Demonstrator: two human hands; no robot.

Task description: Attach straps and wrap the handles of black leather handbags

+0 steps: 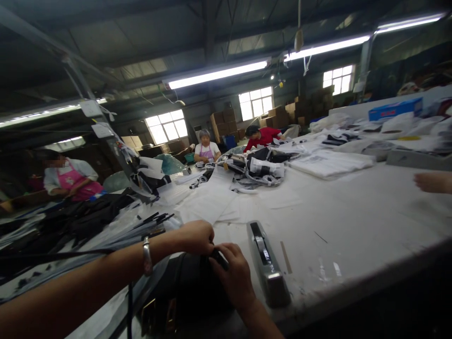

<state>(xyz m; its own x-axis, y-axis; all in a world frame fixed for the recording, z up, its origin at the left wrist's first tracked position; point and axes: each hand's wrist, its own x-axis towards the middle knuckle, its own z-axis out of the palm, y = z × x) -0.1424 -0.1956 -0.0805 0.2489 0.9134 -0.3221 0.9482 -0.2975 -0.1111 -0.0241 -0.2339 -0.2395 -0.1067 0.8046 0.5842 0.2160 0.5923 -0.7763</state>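
In front of me on the table lies a black bag [187, 287], dark and partly in shadow, with gold-coloured metal fittings [171, 315] near its lower left. My left hand [197, 237], below a silver bracelet [147, 256] on the wrist, is closed at the bag's upper edge. Close against it, my right hand [235, 273] curls its fingers over a black part of the same edge. Exactly what the fingertips pinch is hidden. A grey tape dispenser [270, 268] stands just right of my right hand.
Papers [208, 200] and a pile of bagged straps and parts [259, 167] cover the table's middle. Dark strips [148, 228] lie to the left. Another person's hand [432, 182] reaches in at the right edge. Three co-workers sit or stand beyond, one in a pink apron [76, 181].
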